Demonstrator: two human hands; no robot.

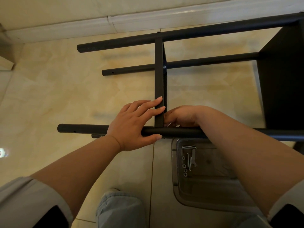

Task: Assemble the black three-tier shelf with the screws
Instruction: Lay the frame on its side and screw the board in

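Note:
The black shelf frame lies on its side on the tiled floor. A middle shelf panel [159,79] stands edge-on between the long black tubes, and another black panel [283,83] sits at the right. My left hand [133,125] holds the near tube [82,128], thumb under it, fingers laid straight against the middle panel. My right hand [182,116] reaches behind the panel where it meets the near tube; its fingers are curled, and whatever they hold is hidden. A silver screw head [164,67] shows where the panel meets a middle tube [128,70].
A clear plastic tray [205,186] on the floor under my right forearm holds several silver screws [189,160], nuts [184,170] and a small wrench [193,157]. A white baseboard [98,25] runs along the wall behind the far tube [115,42]. My knee [120,209] is at the bottom.

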